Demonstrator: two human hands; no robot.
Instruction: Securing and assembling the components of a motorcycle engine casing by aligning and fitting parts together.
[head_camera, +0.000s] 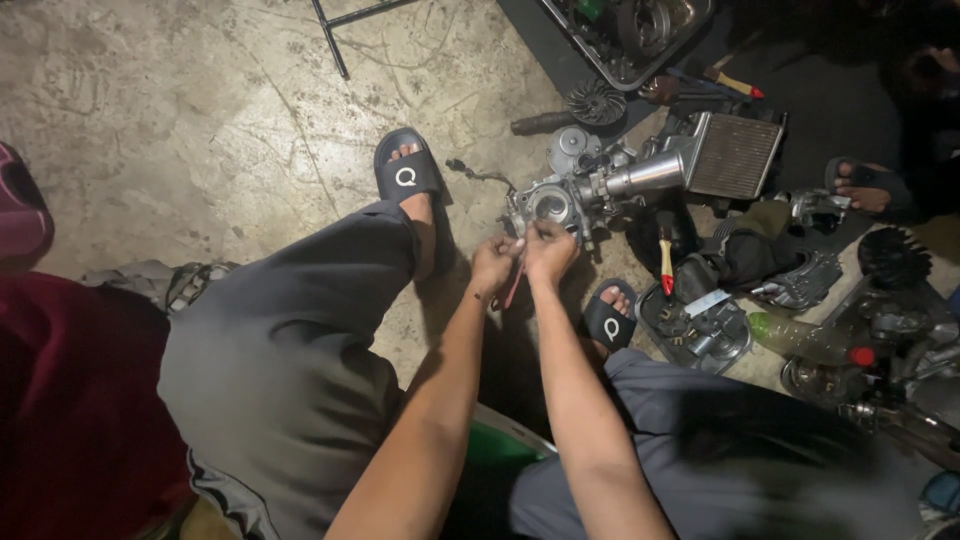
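Note:
A grey metal engine casing (553, 203) with a shiny funnel-shaped tube (650, 175) sits on the concrete floor between my feet. Both my hands reach down to its near edge. My left hand (492, 265) is closed around the handle of a thin red-handled tool (513, 285) that points down. My right hand (549, 249) pinches something small against the casing; what it pinches is hidden by the fingers. I sit low with grey trousers and black slides (405, 172).
A finned radiator (733, 153) lies behind the casing. A red-and-yellow screwdriver (666, 262), a metal tray of parts (700, 335), a plastic bottle (810, 340) and black fan wheels lie at right. Another person's sandalled foot (862, 187) rests at far right. Red fabric fills the left.

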